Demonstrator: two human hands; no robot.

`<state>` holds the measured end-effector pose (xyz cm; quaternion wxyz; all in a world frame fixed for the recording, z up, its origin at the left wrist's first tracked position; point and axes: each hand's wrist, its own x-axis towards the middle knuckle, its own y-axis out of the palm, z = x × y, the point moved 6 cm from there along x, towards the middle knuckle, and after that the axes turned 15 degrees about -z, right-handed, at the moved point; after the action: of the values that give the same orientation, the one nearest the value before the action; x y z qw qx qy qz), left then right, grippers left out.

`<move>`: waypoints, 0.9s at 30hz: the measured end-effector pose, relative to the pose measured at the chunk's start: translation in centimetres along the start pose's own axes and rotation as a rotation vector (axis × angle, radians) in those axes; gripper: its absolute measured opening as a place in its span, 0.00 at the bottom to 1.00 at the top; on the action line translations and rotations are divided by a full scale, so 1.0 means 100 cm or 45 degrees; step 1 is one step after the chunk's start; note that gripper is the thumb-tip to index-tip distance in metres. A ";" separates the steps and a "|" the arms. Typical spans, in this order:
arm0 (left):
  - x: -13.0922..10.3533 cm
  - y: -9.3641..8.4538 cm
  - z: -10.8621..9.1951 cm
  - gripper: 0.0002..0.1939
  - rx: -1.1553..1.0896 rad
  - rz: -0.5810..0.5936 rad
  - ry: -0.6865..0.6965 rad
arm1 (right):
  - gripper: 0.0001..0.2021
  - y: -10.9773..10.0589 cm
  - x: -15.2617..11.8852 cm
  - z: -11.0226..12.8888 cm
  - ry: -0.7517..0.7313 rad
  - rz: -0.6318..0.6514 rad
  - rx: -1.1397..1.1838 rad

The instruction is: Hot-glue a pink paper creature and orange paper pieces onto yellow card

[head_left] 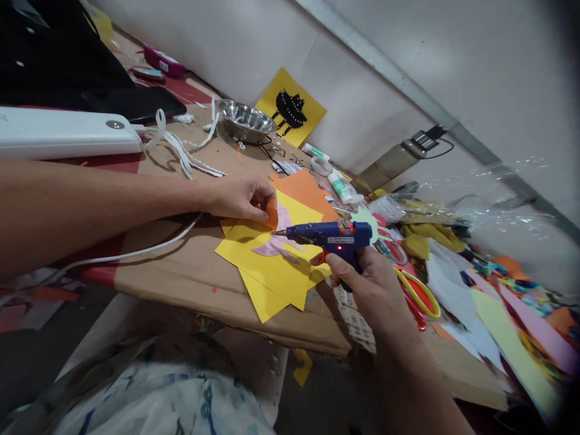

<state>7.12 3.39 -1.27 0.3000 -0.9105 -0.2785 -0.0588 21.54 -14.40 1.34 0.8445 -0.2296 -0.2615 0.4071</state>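
My right hand (362, 284) is wrapped round the handle of a blue hot glue gun (326, 234), with a small red light lit on its side. The gun's nozzle points left, close to the fingers of my left hand (244, 198). Those fingers pinch a small orange piece of paper (272, 212). Under both lies a pink paper cut-out (283, 226), partly hidden by the gun and the orange piece. It rests on several overlapping yellow paper sheets (263, 284); whether the nozzle touches the paper I cannot tell.
Beyond the sheets stand a steel bowl (247, 121) and a yellow card with a black cut-out (296, 106). Glue sticks (339, 188), yellow-handled scissors (419, 294) and paper scraps crowd the right. A white cable (136, 255) crosses under my left arm. The cardboard-covered table's edge (272, 329) is near me.
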 end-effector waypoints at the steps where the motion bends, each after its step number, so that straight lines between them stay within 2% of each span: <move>1: 0.000 0.000 -0.001 0.09 0.022 0.000 0.004 | 0.16 -0.001 0.000 -0.002 0.023 0.006 0.049; 9: -0.005 -0.001 -0.009 0.10 0.113 0.026 0.071 | 0.15 -0.007 0.009 -0.018 0.174 -0.024 0.428; 20: -0.006 0.002 -0.021 0.08 0.081 0.099 0.162 | 0.19 -0.004 0.023 -0.017 0.309 -0.048 0.622; 27: -0.006 0.002 -0.020 0.10 0.164 0.123 0.151 | 0.21 -0.001 0.025 -0.022 0.330 -0.017 0.644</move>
<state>6.85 1.85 0.15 0.3764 -0.8966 -0.2194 -0.0799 24.28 -12.84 0.31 0.9040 -0.0601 -0.0428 0.4212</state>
